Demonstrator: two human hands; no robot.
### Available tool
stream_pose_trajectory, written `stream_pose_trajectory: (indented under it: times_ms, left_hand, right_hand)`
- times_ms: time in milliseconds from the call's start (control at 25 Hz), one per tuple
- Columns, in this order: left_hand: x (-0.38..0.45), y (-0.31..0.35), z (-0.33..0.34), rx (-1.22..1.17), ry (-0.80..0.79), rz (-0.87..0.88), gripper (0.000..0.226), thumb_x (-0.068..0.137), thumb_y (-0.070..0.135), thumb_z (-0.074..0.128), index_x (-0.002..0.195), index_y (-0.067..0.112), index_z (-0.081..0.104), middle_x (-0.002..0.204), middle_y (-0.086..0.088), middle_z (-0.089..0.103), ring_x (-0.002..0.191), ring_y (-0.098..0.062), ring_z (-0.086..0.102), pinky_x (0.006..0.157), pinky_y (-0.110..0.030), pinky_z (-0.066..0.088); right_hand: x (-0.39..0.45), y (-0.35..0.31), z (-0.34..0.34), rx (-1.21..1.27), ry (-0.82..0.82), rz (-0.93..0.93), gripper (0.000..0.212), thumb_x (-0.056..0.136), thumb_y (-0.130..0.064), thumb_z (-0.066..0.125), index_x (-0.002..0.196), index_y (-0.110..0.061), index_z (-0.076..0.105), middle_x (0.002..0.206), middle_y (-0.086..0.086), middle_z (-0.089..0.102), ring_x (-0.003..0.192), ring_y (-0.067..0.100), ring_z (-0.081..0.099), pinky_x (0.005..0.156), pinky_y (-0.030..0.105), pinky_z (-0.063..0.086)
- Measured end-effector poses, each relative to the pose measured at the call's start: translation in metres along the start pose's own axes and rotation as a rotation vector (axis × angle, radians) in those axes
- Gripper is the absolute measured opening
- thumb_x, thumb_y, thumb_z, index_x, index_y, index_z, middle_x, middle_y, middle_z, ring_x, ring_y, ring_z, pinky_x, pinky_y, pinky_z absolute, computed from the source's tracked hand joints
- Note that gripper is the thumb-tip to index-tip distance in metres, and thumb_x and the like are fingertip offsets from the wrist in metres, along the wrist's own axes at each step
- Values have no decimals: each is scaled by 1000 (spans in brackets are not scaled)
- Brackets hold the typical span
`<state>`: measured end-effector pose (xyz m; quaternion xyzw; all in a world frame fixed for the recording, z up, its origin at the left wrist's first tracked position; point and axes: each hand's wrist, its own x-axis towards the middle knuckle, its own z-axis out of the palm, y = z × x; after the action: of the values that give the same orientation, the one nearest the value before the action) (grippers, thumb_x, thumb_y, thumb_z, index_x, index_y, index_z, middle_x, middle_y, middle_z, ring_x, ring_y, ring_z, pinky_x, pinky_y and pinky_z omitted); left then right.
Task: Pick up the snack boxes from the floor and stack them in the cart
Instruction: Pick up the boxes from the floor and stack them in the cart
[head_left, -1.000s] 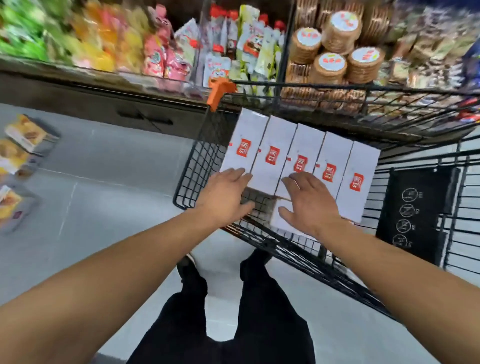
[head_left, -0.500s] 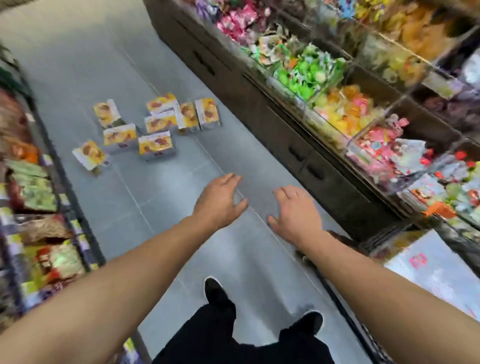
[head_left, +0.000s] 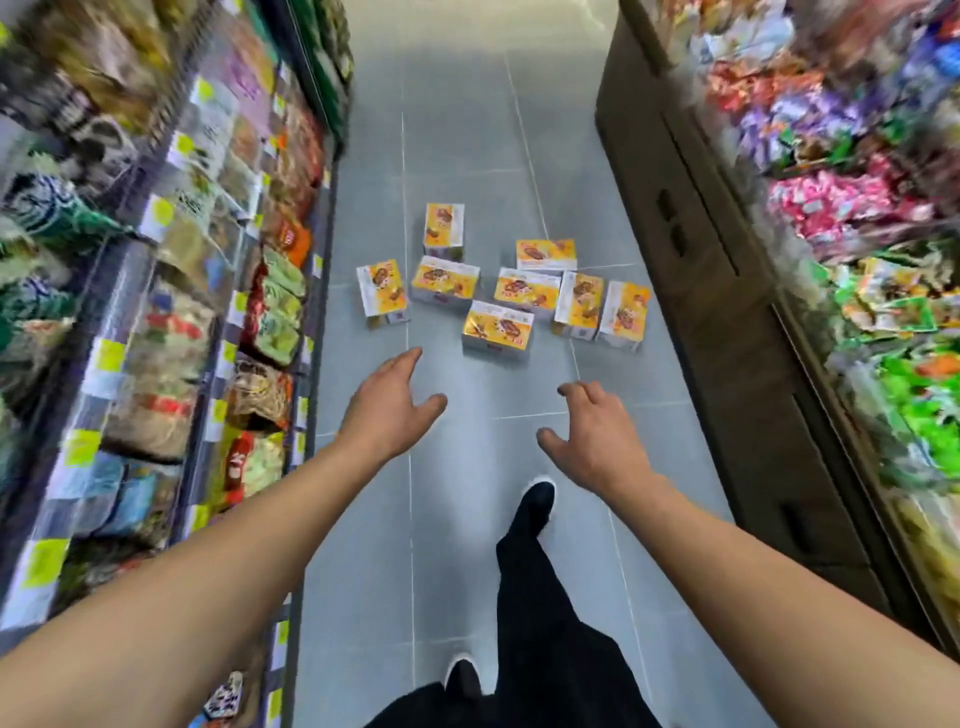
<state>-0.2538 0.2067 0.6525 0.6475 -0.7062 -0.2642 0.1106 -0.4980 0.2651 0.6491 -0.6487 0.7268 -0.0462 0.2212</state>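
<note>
- Reaching forward with both bare arms over a grey tiled floor (head_left: 467, 130); both hands empty, nothing grasped.
- Left hand (head_left: 387, 410): palm down, fingers straight and loosely spread, thumb out to the side. Released.
- Right hand (head_left: 592, 436): palm down, fingers loosely curled downward, holding nothing. Released.
- Snack boxes: eight yellow-and-white ones lie on the floor ahead of the hands, apart from both.
- Nearest box (head_left: 497, 330) sits just beyond and between the two hands.
- Left-most box (head_left: 382, 293) lies alone near the left shelving (head_left: 156, 312); farthest box (head_left: 444, 230) is behind the cluster.
- Two boxes on the right edge (head_left: 623, 314) lie side by side, touching.
- Cart: not in view.
- Right side: dark cabinet base (head_left: 727, 312) under bins of bright wrapped sweets (head_left: 857, 197); heavily blurred.
- Black trouser leg and shoe (head_left: 537, 501) stepping forward below the right hand; second shoe (head_left: 461, 678) at the bottom.
</note>
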Motion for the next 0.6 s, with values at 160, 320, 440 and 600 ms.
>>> stream_pose_trajectory:
  times_ms: [160,320,440,600]
  left_hand:
    - [96,-17,-13,-45,39,-136,70,86,40,63,145,13,37,148,-8,43,134,-27,42,109,-37,34]
    - [200,-22,-11,-99,8,-257,69,86,41,63,145,15,39,145,-9,47,130,-28,46,107,-41,40]
    - [269,-31,-2,-108,-36,-305,68,87,42,62,146,17,38,147,-7,45,132,-26,45,107,-40,39]
    - [371,-62,30,-92,-104,-311,66,88,43,60,145,20,38,147,-3,45,131,-25,46,105,-38,39]
  right_hand:
    - [112,4,-5,73,-43,19,63,88,-43,57,141,-14,41,143,5,44,131,29,39,108,40,38]
    - [234,17,-20,69,-94,41,63,88,-43,57,141,-14,41,144,5,43,131,27,41,105,39,41]
    - [311,25,-20,76,-132,89,61,88,-43,58,141,-16,41,144,4,43,131,26,42,102,39,41]
    - [404,33,11,96,-176,187,61,89,-41,59,141,-15,41,145,3,42,132,24,41,103,38,39]
